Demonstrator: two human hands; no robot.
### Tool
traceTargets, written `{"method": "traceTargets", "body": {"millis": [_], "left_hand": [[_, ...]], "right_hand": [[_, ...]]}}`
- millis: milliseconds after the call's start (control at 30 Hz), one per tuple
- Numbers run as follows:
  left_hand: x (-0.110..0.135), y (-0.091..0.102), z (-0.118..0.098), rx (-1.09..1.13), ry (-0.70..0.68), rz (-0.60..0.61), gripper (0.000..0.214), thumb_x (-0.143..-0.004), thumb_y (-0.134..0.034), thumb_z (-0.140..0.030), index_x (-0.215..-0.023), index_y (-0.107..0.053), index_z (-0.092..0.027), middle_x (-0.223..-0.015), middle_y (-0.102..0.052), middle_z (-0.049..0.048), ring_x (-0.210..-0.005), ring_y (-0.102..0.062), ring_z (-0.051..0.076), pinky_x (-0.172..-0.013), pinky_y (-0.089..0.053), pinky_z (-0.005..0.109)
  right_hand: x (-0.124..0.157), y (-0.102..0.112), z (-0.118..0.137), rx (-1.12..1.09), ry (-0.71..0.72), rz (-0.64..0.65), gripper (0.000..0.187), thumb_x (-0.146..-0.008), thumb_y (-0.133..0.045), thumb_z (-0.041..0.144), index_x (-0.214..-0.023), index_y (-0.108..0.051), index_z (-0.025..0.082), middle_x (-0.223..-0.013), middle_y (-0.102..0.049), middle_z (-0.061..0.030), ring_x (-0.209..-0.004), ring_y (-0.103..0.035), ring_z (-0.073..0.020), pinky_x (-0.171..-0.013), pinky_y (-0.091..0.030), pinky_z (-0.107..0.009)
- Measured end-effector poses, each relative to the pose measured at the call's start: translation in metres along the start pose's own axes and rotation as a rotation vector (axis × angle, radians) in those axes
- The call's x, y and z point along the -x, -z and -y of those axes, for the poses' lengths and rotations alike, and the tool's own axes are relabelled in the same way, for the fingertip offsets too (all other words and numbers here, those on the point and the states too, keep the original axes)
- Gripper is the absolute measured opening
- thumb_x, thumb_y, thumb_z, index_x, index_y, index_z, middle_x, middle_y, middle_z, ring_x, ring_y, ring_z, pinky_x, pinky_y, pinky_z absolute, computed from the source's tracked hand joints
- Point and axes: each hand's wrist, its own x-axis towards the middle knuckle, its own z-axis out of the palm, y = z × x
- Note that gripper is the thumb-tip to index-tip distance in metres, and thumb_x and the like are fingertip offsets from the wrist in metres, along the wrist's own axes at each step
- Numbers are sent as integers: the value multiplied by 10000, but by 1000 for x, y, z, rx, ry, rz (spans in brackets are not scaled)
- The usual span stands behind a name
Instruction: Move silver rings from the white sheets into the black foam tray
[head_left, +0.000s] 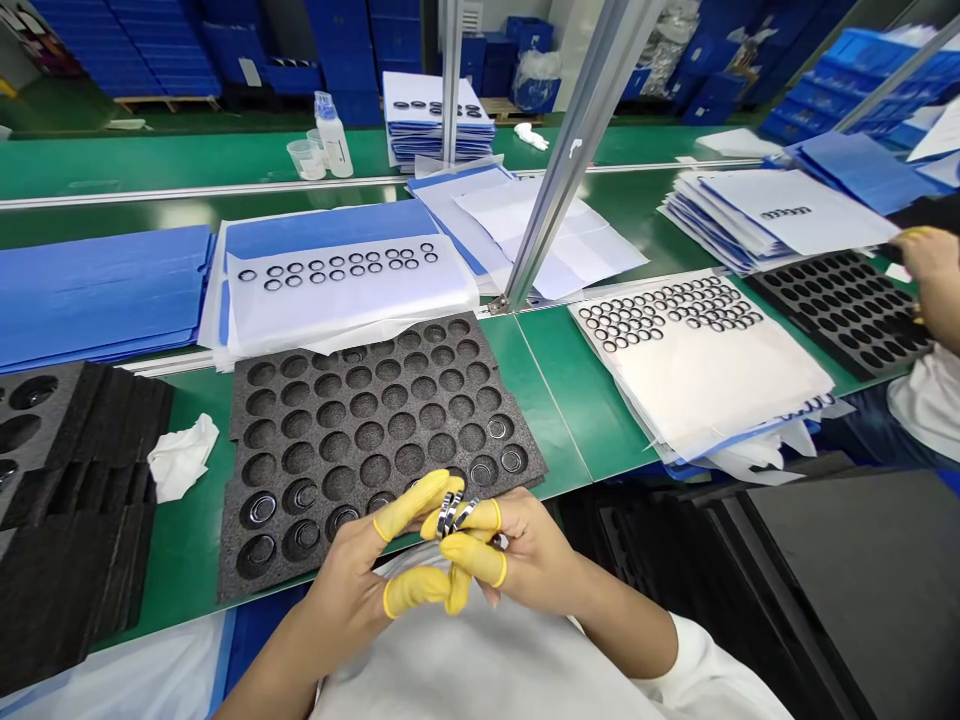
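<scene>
Metal rings (450,515) are held in a closed grip by the finger-cotted left hand (345,575) and right hand (536,560), just over the near edge of a black foam tray (375,420); the label on a plastic bottle (335,145) is too small to be read.

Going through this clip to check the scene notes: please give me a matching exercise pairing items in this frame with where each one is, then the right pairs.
Items:
1. metal rings
2. yellow finger cots
3. crumpled white tissue
4. plastic bottle

Places:
A. beside a clear plastic cup on the far bench
B. left of the black foam tray
C. held between the left hand and right hand
D. worn on fingers of both hands

Right pairs: 1-C, 2-D, 3-B, 4-A
</scene>
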Motion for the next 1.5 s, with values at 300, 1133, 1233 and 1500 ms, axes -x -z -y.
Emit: {"method": "traceTargets", "body": {"millis": [300, 1133, 1233, 1500], "left_hand": [[-9, -3, -5, 148, 139, -66, 417, -907, -754, -359, -1320, -723, -311, -1157, -814, 82, -889, -803, 217, -838, -651, 299], [-8, -10, -4, 223, 181, -189, 413, -857, -805, -276, -1266, -753, -252, -1165, -810, 107, -1026, -795, 262, -918, -647, 327], [-12, -11, -6, 249, 148, -151, 418, -866, -798, -273, -1281, -742, -261, -1144, -816, 104, -992, -803, 245, -887, -652, 299], [-6, -12, -5, 171, 146, -219, 491, -792, -869, -316, -1263, -754, -239, -1082, -829, 101, -969, -805, 264, -871, -668, 324]], "right_hand": [[-1, 6, -3, 234, 59, 116, 493, -1008, -544, 576, -1011, -766, 136, -739, -768, -49, -456, -560, -67, -469, -483, -159], [-4, 7, 4, -275, -325, 205, 546, -905, -620, 685, -936, -609, 140, -517, -594, 66, -371, -391, -39, -457, -318, -207], [-3, 6, 6, -288, -340, 226, 573, -891, -634, 697, -966, -627, 128, -560, -629, 50, -395, -433, -41, -487, -350, -210], [-1, 8, 6, -294, -278, 253, 607, -917, -615, 681, -1099, -664, 104, -508, -605, 70, -351, -381, -33, -445, -302, -191]]}}
